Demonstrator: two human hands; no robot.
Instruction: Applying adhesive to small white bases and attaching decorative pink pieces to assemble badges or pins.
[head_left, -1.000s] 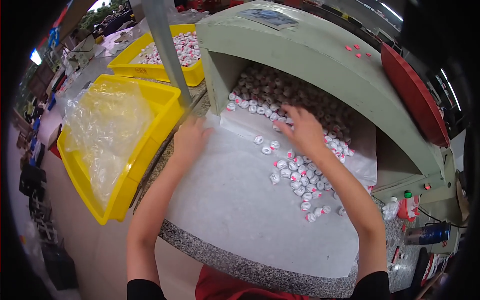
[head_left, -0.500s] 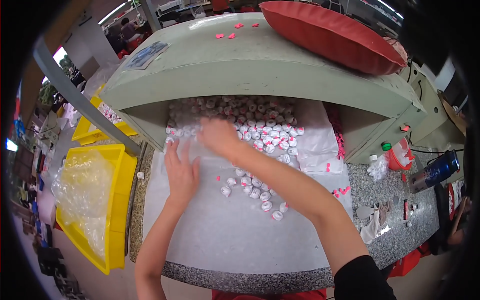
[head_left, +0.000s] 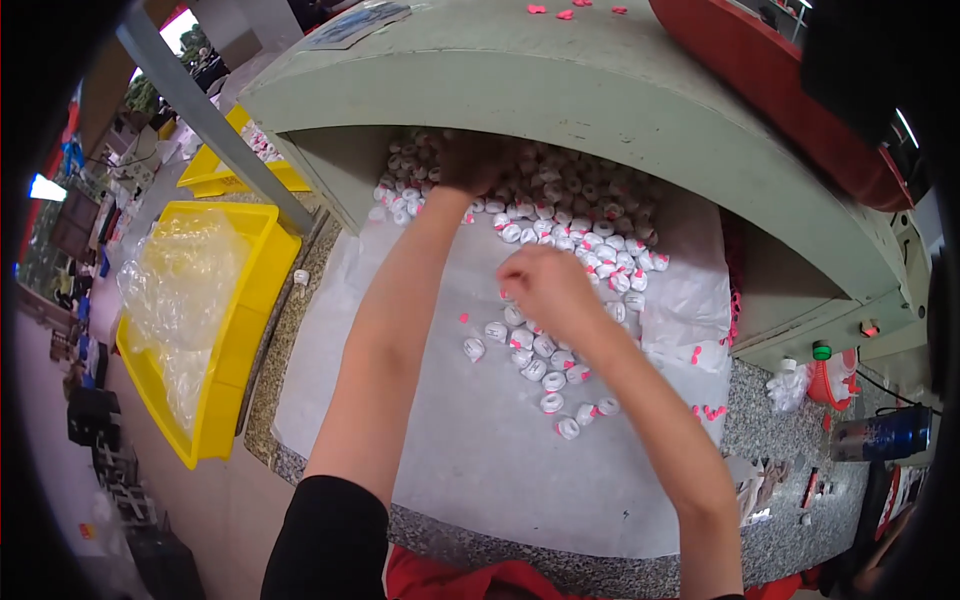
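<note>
Up under hood, left hand [head_left: 470, 165] among white caps [head_left: 560, 215], right hand [head_left: 540, 285] over strays.

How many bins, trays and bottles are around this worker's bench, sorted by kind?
Yellow bins: 2, one lined with clear plastic and one farther back
Red tray on the green hood: 1
Red squeeze bottle with green cap: 1
Total: 4
The small white pieces are too many to count.

Short black sleeve [head_left: 328, 540] on left arm, red garment [head_left: 450, 580] beneath
</note>
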